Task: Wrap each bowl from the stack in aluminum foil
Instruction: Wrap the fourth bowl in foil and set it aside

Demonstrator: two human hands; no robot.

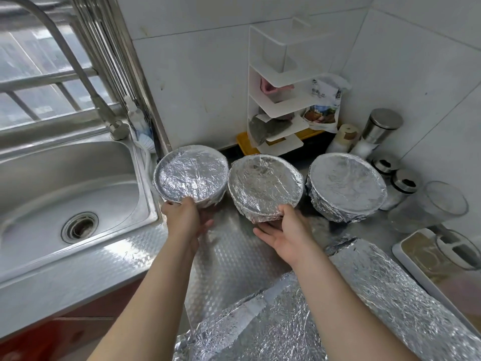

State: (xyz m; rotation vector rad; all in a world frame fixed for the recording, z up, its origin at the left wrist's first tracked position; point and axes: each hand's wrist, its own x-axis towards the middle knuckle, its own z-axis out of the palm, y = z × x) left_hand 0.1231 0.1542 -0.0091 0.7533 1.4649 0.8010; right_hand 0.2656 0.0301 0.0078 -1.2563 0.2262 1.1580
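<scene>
Judging by three covered bowls, the wrapping looks nearly finished, and the step in hand is lining them up along the far edge of the counter (229, 256). The left hand (186, 217) grasps the near rim of the left bowl (191, 173) beside the sink (65, 183), thumb on top and fingers beneath. The right hand (286, 235) grasps the middle bowl (265, 183) likewise; it sits tilted toward the person. The right bowl (347, 183) stands untouched toward the far right corner. The next move probably calls for settling both flat and letting go without tearing foil. A spare foil sheet (286, 321) lies at the near edge. The printed bag (324, 105) on the white rack (276, 82) carries writing too small to read.
</scene>
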